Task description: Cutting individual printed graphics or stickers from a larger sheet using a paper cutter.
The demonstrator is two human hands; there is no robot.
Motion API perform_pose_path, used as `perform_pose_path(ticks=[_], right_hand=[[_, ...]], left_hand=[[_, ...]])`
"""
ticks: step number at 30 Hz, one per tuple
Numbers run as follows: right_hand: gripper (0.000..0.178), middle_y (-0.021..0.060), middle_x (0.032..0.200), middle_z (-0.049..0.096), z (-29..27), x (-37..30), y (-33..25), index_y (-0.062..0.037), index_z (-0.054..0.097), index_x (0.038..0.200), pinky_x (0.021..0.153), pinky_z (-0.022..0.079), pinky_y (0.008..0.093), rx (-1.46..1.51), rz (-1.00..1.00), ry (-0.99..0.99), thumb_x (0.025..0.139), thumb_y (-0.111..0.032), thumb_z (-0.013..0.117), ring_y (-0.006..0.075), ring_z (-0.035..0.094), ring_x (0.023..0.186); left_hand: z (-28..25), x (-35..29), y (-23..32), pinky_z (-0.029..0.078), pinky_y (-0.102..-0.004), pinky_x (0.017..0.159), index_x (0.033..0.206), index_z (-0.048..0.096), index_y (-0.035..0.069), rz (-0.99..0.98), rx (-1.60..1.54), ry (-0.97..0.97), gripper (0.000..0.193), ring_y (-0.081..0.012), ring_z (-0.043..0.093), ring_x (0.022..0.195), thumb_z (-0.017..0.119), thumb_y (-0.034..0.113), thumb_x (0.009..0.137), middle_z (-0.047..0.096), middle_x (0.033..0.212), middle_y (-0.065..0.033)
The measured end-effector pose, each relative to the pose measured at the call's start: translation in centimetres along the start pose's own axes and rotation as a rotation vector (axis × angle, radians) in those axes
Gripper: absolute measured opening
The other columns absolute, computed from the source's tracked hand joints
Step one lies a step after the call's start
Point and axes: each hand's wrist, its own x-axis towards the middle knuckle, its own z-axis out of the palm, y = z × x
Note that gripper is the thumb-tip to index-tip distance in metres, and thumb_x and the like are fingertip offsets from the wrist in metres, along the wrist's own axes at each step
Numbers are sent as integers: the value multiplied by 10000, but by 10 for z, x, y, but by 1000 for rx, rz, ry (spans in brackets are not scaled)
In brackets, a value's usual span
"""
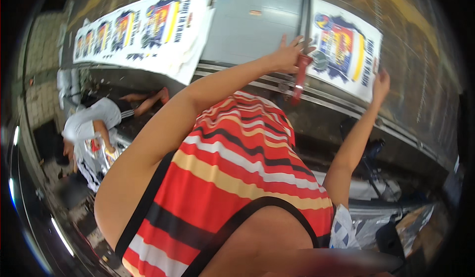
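My left hand (289,58) is at the dark bar (306,14) that runs across the grey board (252,24), its fingers spread. A red handle (300,81) lies against that hand and sticks out toward me at the bar's near end. To the right of the bar is a white printed sheet (363,24) with a blue, red and yellow design. My right hand (381,86) has the sheet's right edge near its lower corner between thumb and fingers; the fingertips are partly hidden. The sheet's left edge reaches the bar.
A pile of similar printed sheets (198,9) lies left of the board. Metal rails (262,83) run along the table's near edge. At the lower left, another person (94,118) in a white shirt bends over shiny packages. Plastic wrapping (366,227) is at my right side.
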Motion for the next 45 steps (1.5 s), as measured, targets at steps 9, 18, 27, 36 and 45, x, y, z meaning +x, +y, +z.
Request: perform_pose_path(ticks=[9,18,27,36,45], right_hand=[[223,96,934,683,-49,-213,-96,-15,666,1172,718,567,300,560,328,121,1001,-135,588,190,676,803],[201,31,789,634,94,-304,-283,-10,666,1151,679,516,257,559,249,-286,1015,-127,575,113,620,727],[206,39,804,655,227,-332,-431,-27,662,1151,723,503,264,588,131,-848,1000,-120,556,105,614,762],[317,95,1075,699,323,-329,-453,-46,641,1249,693,573,279,591,241,-851,963,-148,549,167,684,805],[503,154,1183,687,345,-327,-465,-35,584,1346,673,575,312,279,45,-848,873,-204,607,211,721,798]], left_hand=[[-124,-144,-145,255,-643,1127,1474,420,116,-298,22,436,739,-353,328,1441,719,412,867,386,1542,-147],[-180,-363,-345,61,-778,1092,1556,285,77,-1069,245,487,831,-414,114,1517,467,631,964,205,1639,-177],[-185,-431,-405,64,-732,1129,1602,170,121,-1137,369,382,867,-444,86,1515,296,708,975,141,1662,-162],[-210,-474,-449,88,-723,1134,1598,179,116,-1166,390,310,832,-432,100,1515,287,679,995,132,1665,-151],[-207,-496,-445,76,-729,1130,1606,133,131,-1148,376,243,825,-425,78,1521,306,664,999,109,1669,-151]])
